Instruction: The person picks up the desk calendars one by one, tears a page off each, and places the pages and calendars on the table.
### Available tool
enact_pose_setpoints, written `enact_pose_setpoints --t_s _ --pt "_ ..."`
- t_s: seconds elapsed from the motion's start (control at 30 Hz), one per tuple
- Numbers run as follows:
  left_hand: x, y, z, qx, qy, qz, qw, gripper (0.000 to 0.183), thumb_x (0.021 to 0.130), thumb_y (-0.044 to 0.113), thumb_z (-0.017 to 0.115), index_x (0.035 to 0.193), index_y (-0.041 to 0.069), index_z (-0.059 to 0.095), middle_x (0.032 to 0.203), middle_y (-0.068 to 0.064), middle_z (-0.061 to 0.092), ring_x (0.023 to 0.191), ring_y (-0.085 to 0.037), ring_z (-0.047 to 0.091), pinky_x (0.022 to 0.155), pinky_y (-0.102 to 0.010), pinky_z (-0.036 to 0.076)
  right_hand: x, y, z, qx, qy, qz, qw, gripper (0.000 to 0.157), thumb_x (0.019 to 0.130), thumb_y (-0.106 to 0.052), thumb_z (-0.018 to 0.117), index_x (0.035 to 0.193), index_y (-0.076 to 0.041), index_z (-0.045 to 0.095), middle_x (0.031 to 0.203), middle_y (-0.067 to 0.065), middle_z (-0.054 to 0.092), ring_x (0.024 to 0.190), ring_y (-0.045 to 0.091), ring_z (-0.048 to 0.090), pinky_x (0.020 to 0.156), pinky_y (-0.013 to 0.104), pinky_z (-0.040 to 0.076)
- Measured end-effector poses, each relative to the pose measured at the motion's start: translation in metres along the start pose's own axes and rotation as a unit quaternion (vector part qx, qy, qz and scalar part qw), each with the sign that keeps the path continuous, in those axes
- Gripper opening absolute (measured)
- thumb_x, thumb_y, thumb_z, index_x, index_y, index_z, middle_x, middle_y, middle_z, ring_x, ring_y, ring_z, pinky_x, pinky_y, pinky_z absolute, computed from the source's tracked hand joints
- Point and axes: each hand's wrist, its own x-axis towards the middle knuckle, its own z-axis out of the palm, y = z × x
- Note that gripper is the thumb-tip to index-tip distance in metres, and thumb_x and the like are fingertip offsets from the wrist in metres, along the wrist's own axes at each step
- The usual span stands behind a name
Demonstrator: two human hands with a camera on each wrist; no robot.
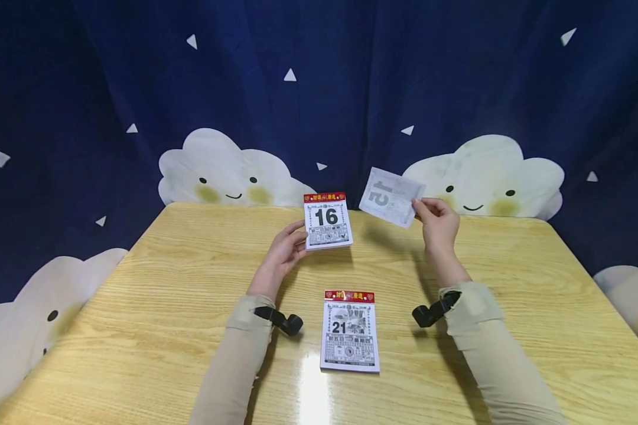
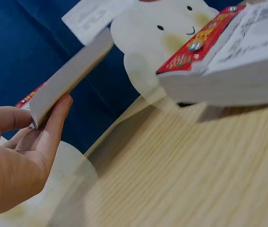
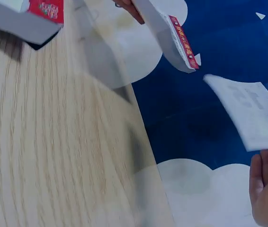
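Note:
My left hand (image 1: 286, 249) holds a tear-off calendar (image 1: 328, 221) by its left edge, with thumb in front and fingers behind. Its top page reads 16 under a red header, and it is raised over the far part of the table. A loose calendar page (image 1: 392, 197) is pinched at its right edge between the thumb and fingers of my right hand (image 1: 439, 224). The back of that page faces me, a 15 showing through reversed and turned sideways. Nearer to me, a second tear-off calendar (image 1: 349, 332) lies flat on the table, showing 21.
The wooden table (image 1: 181, 295) ends at the far side against a dark blue curtain (image 1: 244, 47) printed with smiling clouds and white triangles. Black straps with small cameras (image 1: 430, 313) sit on both wrists.

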Motion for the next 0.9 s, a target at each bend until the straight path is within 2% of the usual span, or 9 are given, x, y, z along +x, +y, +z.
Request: enact_pose_setpoints --t_s 0.1,0.17,0.3,0.4,0.5,0.57,0.7,0.8,0.9 --pt "0.001 0.002 -0.001 0.020 0.006 -0.006 0.9998 0.042 0.083 -0.003 0.043 0.124 0.005 0.039 0.080 -0.007 0.062 0.067 -0.017 0.062 0.064 -0.027 0.052 -0.012 -0.024 0.001 -0.017 0.003 0.007 1.000 0.029 0.063 -0.014 0.075 0.085 0.000 0.065 0.075 0.010 0.062 0.065 0.018 0.060 0.060 0.023 0.052" --pt "0.001 0.003 -0.001 0.035 0.008 -0.012 0.9993 0.042 0.084 -0.002 0.043 0.125 0.005 0.039 0.081 -0.008 0.061 0.067 -0.017 0.062 0.064 -0.026 0.052 -0.028 -0.053 0.008 -0.063 0.008 0.012 0.998 0.027 0.064 -0.017 0.074 0.083 0.000 0.065 0.072 0.006 0.061 0.065 0.013 0.059 0.059 0.020 0.051" --pt "0.003 0.005 -0.003 0.065 0.009 -0.018 0.9977 0.042 0.084 -0.001 0.044 0.125 0.005 0.039 0.082 -0.009 0.060 0.068 -0.017 0.061 0.064 -0.027 0.052 -0.061 -0.108 0.023 -0.214 0.007 -0.003 0.977 0.025 0.069 -0.025 0.070 0.081 -0.003 0.065 0.068 -0.001 0.060 0.062 0.004 0.053 0.055 0.013 0.045" --pt "0.004 0.006 -0.004 0.082 0.005 -0.019 0.9964 0.041 0.084 -0.001 0.045 0.124 0.004 0.039 0.083 -0.010 0.060 0.068 -0.017 0.061 0.065 -0.028 0.052 -0.071 -0.123 0.027 -0.314 -0.007 -0.047 0.948 0.023 0.073 -0.028 0.066 0.080 -0.006 0.065 0.069 -0.001 0.061 0.060 0.003 0.051 0.051 0.011 0.040" --pt "0.005 0.005 -0.005 0.091 0.001 -0.023 0.9956 0.041 0.084 -0.001 0.045 0.124 0.002 0.040 0.082 -0.010 0.061 0.068 -0.017 0.061 0.068 -0.030 0.051 -0.072 -0.122 0.026 -0.368 -0.039 -0.109 0.922 0.017 0.075 -0.023 0.064 0.078 -0.007 0.066 0.074 0.004 0.062 0.064 0.009 0.056 0.055 0.015 0.042" --pt "0.005 0.004 -0.005 0.095 -0.001 -0.025 0.9952 0.040 0.084 -0.002 0.044 0.124 0.001 0.039 0.081 -0.009 0.061 0.068 -0.017 0.061 0.069 -0.031 0.051 -0.073 -0.120 0.026 -0.402 -0.068 -0.161 0.899 0.014 0.076 -0.020 0.063 0.076 -0.006 0.065 0.077 0.006 0.063 0.069 0.016 0.058 0.061 0.022 0.045" --pt "0.008 0.000 -0.005 0.110 0.009 -0.027 0.9936 0.040 0.083 -0.003 0.044 0.123 0.001 0.040 0.078 -0.009 0.060 0.065 -0.017 0.061 0.064 -0.029 0.052 -0.075 -0.114 0.023 -0.473 -0.139 -0.236 0.838 0.010 0.075 -0.016 0.064 0.074 -0.006 0.064 0.079 0.008 0.060 0.073 0.026 0.057 0.063 0.037 0.045" --pt "0.009 -0.002 -0.005 0.120 0.019 -0.035 0.9920 0.039 0.083 -0.003 0.045 0.122 0.001 0.041 0.079 -0.009 0.059 0.064 -0.016 0.060 0.062 -0.029 0.052 -0.078 -0.110 0.022 -0.514 -0.183 -0.243 0.802 0.009 0.073 -0.017 0.065 0.073 -0.007 0.064 0.079 0.008 0.058 0.073 0.028 0.056 0.060 0.041 0.044" --pt "0.011 -0.004 -0.004 0.130 0.028 -0.042 0.9903 0.039 0.083 -0.002 0.046 0.121 0.003 0.043 0.081 -0.010 0.059 0.065 -0.017 0.060 0.064 -0.030 0.052 -0.081 -0.108 0.023 -0.537 -0.218 -0.227 0.783 0.009 0.073 -0.016 0.065 0.073 -0.008 0.064 0.080 0.007 0.058 0.072 0.027 0.056 0.059 0.041 0.044"
